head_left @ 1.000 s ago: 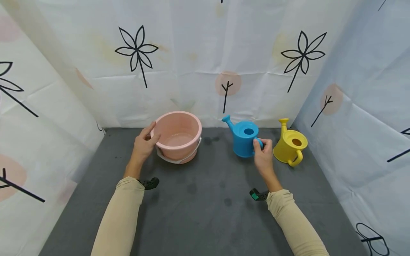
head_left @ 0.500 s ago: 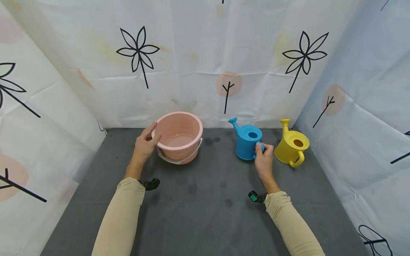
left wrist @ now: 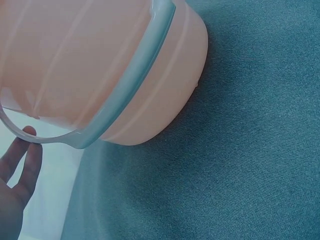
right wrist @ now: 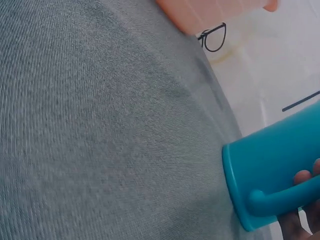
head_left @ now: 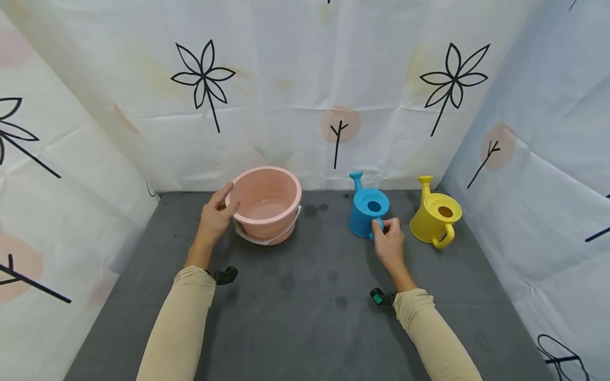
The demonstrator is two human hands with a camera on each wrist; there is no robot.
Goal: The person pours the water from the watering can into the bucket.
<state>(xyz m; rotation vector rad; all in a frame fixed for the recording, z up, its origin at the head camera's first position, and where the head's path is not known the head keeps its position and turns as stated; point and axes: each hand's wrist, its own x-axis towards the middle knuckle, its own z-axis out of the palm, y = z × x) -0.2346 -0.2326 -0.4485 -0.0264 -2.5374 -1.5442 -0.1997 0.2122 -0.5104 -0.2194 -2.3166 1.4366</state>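
A pink bucket stands at the back left of the table, its pale bail handle hanging down along its front. My left hand holds the bucket's left rim, with fingers and thumb spread along it. To the right, a blue watering can stands with its spout toward the back wall. The fingers and thumb of my right hand pinch its loop handle. Beside that hand, on the right, is a yellow watering can, upright and untouched.
The dark grey table ends at a white patterned cloth wall close behind the bucket and cans. More cloth walls rise at the left and right, the right one near the yellow can.
The blue watering can has shifted to the right and turned, so its spout points straighter back and its handle more toward me. My right hand moved with it; my left hand and the bucket stayed put.
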